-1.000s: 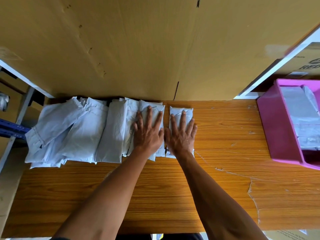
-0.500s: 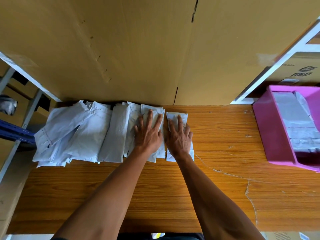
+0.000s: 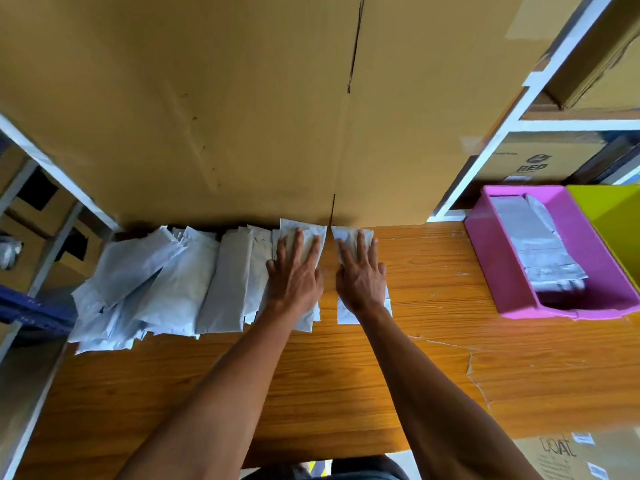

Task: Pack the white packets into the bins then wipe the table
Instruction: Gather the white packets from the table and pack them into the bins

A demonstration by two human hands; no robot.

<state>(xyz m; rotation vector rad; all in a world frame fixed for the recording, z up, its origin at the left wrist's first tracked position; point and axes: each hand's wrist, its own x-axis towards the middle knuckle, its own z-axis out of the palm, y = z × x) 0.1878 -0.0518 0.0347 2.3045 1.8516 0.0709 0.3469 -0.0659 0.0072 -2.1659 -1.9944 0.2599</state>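
wooden table (image 3: 346,375), white packets (image 3: 166,282), pink bin (image 3: 498,271)

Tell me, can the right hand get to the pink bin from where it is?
Probably yes. The right hand lies flat on a white packet, and only bare wooden table shows between it and the pink bin, whose top is open.

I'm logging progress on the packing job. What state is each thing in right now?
Left hand: flat, fingers straight, pressing the rightmost packet of the pile.
Right hand: flat on a separate packet.
Packet pile: overlapping, lying on the table, unpacked.
Pink bin: partly filled with packets.
Green bin: contents not visible.
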